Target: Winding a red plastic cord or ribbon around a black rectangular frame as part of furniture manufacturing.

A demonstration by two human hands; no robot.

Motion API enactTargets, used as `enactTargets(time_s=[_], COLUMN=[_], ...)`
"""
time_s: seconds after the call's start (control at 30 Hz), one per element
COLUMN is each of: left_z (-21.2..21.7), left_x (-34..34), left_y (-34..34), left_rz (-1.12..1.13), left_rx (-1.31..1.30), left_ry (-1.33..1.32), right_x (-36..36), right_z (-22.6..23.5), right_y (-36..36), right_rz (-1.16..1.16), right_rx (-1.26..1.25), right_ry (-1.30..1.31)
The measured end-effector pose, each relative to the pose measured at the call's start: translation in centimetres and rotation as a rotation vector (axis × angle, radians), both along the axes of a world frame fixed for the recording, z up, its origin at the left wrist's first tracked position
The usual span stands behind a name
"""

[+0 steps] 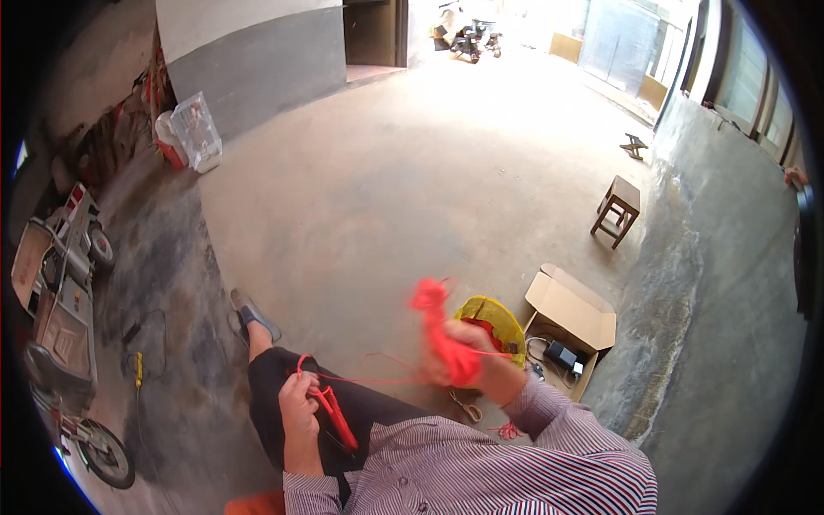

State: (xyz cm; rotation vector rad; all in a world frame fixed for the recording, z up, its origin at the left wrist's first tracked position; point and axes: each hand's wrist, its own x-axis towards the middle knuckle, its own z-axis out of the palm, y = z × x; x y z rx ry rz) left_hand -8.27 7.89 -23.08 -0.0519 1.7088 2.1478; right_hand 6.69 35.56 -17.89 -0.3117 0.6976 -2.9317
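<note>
My right hand (pixel 476 342) is closed around a bundle of red yarn (pixel 452 350), blurred by motion, above my lap. A thin red strand (pixel 369 380) runs from the bundle across to my left hand (pixel 298 399). That hand is closed in a pinch over my thigh, with a red loop standing above its fingers. Beside it, against my dark trousers, lies a long, narrow red piece (pixel 336 418); its exact kind I cannot make out. Below my right forearm are a pair of scissors (pixel 466 407) and loose red strands (pixel 508 431) on the floor.
A yellow basket (pixel 489 309) with red material inside stands beyond my right hand. Next to it is an open cardboard box (pixel 570 300) holding a black adapter (pixel 561 354) and cables. A wooden stool (pixel 620 206) stands farther right. A three-wheeled vehicle (pixel 69 318) is at the left.
</note>
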Motion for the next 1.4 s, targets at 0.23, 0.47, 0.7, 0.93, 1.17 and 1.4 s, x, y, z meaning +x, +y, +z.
enactTargets(time_s=[0.23, 0.47, 0.7, 0.93, 1.17, 1.4], left_z=[-1.5, -1.2, -2.5, 2.6, 5.0, -1.2], left_x=[-1.1, -1.7, 0.6, 9.6, 1.8, -4.8], left_y=[2.9, 2.8, 1.3, 3.7, 0.8, 0.9], left_rz=[-0.112, -0.104, -0.04, -0.358, 0.027, -0.17], left_rx=[0.061, 0.061, 0.047, -0.281, -0.308, -1.337], left_ry=[-0.2, -0.384, -0.207, 0.649, 1.045, 1.308], right_x=[3.9, 9.0, 3.6, -0.2, -7.6, -13.9], right_z=[-2.8, -16.8, -16.6, -6.7, -6.6, -8.6], right_y=[5.8, 5.3, 2.7, -6.9, -4.4, -6.8], right_rz=[-0.364, -0.013, -0.27, 0.263, 0.155, -0.307], right_rx=[0.82, 1.253, 0.82, 0.418, 0.581, 1.794], right_ry=[-0.631, -0.677, -0.733, -0.4, -0.252, 0.331])
